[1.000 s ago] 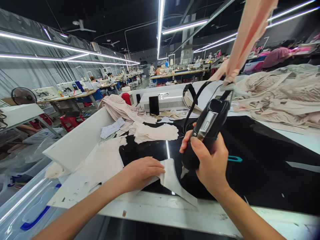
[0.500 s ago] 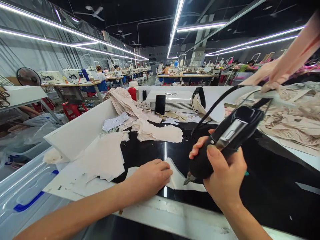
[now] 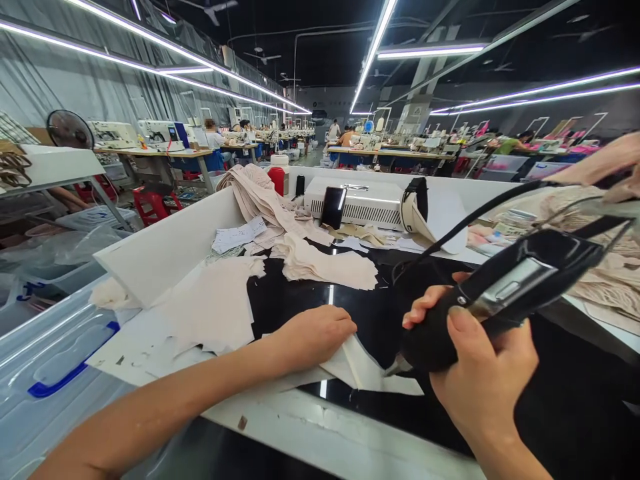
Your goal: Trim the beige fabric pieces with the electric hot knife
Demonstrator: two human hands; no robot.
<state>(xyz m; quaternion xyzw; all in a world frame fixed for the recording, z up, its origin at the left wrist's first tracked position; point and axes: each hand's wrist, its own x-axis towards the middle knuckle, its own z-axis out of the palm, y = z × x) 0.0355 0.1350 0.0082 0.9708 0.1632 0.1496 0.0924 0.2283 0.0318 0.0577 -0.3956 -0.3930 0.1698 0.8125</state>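
Observation:
My left hand is closed on the upper edge of a cream fabric piece, its fingertips partly hidden. The piece lies creased near the front of the black tabletop. In my right hand is a black corded hand-held power tool with a silver plate on its side. Its narrow metal tip points down and left, touching or just above the fabric near its right end; I cannot tell which. Another cream stack lies behind my left hand.
Cream fabric layers lie at left beside a white panel. A white vented box and a phone stand at the back. The tool's black cable arcs behind it. Blue-handled clear bins flank the table.
My view has shifted, so the scene sits differently. My left hand has curled more and the fabric under it has creased and changed shape. My right hand still grips the tool, its tip farther along the fabric.

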